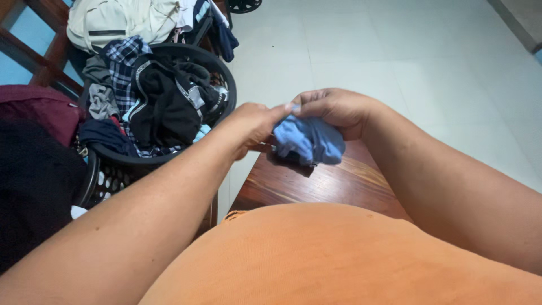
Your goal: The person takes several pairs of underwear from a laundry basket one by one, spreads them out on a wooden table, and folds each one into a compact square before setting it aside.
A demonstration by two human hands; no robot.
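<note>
Orange shirt (339, 260) fills the bottom of the view, nearest the camera. Beyond it, brown wooden desk (316, 183) with a small bare patch showing. Both hands meet just above the desk's far edge. Right hand (339, 107) has its fingers clenched on the top of a small blue cloth (310, 141), which is bunched up and hangs down from the grip, just above the desk; whether it touches the wood, cannot tell. Left hand (254, 124) is just left of the cloth, fingers pinching its upper edge, fingertips touching those of the right hand. Left of the desk, a black laundry basket (141, 155) heaped with dark clothes, a plaid shirt (121, 62) on top. Maroon fabric (39, 107) left of the basket. Past the desk, pale tiled floor (395, 51). Beyond the basket, a cream garment (124, 20) on a wooden frame.
</note>
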